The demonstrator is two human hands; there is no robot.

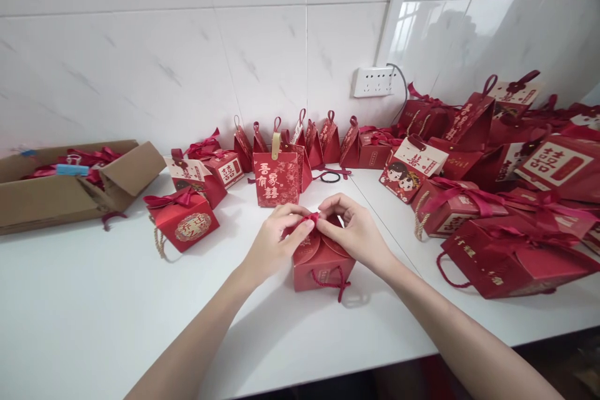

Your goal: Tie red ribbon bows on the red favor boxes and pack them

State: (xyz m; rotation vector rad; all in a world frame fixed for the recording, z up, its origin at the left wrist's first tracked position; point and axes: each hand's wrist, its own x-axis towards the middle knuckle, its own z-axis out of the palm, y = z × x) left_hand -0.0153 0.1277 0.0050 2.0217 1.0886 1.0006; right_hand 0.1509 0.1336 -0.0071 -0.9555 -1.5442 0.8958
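Note:
A red gift box [323,262] with rounded top flaps stands upright on the white table in front of me. A dark red rope handle [341,287] hangs from its near side. Above the box top, my left hand [281,234] pinches a red ribbon [312,217] between thumb and fingers. From the other side my right hand [349,228] closes its thumb and fingertips at the same ribbon. The two hands nearly meet over the middle of the lid, and their fingers partly hide the ribbon and the flaps.
A cardboard box [47,206] with red ribbons stands at the left. Beside it sits a bow-tied red box [185,225]. A tall red box [276,178] stands behind my hands. Many red boxes [520,256] crowd the right. A power strip [375,82] is on the tiled wall.

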